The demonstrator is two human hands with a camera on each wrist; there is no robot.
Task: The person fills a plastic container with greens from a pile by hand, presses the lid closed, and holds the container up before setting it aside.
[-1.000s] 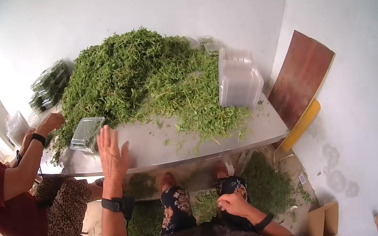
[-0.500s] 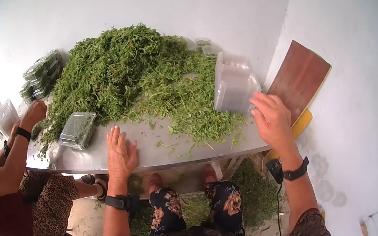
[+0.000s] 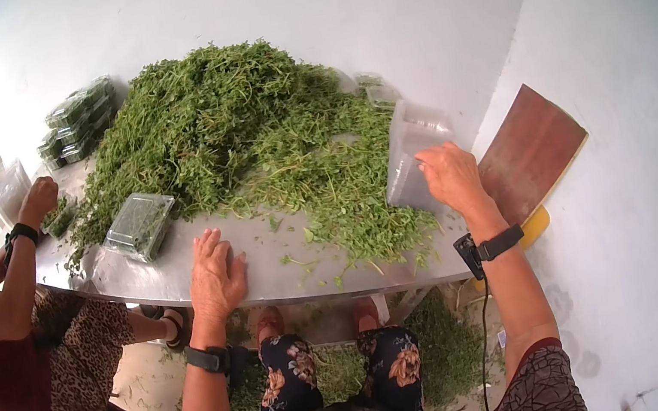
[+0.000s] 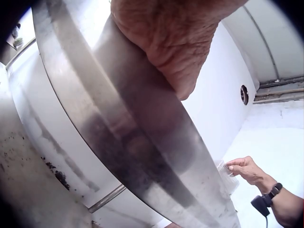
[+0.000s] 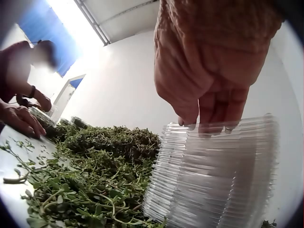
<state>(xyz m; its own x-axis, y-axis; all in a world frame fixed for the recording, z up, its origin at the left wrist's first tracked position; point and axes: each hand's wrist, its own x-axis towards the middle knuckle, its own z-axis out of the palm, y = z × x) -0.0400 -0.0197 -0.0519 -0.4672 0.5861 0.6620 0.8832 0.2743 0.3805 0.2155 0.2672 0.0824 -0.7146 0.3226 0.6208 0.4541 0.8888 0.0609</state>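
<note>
A big heap of green herbs (image 3: pixel 239 133) covers the steel table (image 3: pixel 268 259). My left hand (image 3: pixel 215 277) rests flat on the table's front edge, fingers straight, holding nothing. My right hand (image 3: pixel 450 172) lies on a stack of clear plastic clamshell boxes (image 3: pixel 413 161) at the heap's right side. In the right wrist view its fingertips (image 5: pixel 223 121) curl over the stack's upper rim (image 5: pixel 218 171). A filled clamshell of herbs (image 3: pixel 141 226) lies left of my left hand. In the left wrist view the heel of the left hand (image 4: pixel 175 52) presses on the table rim (image 4: pixel 128 142).
Another person (image 3: pixel 4 295) sits at the table's left end, a hand (image 3: pixel 40 197) near the herbs. Filled boxes (image 3: pixel 76 122) are stacked at the back left. A brown board (image 3: pixel 533 149) leans on the right wall. Herb scraps lie on the floor under the table.
My right hand rose from my lap to the table's right end and now sits on the clamshell stack, which has tilted. My left hand settled flat at the table edge.
</note>
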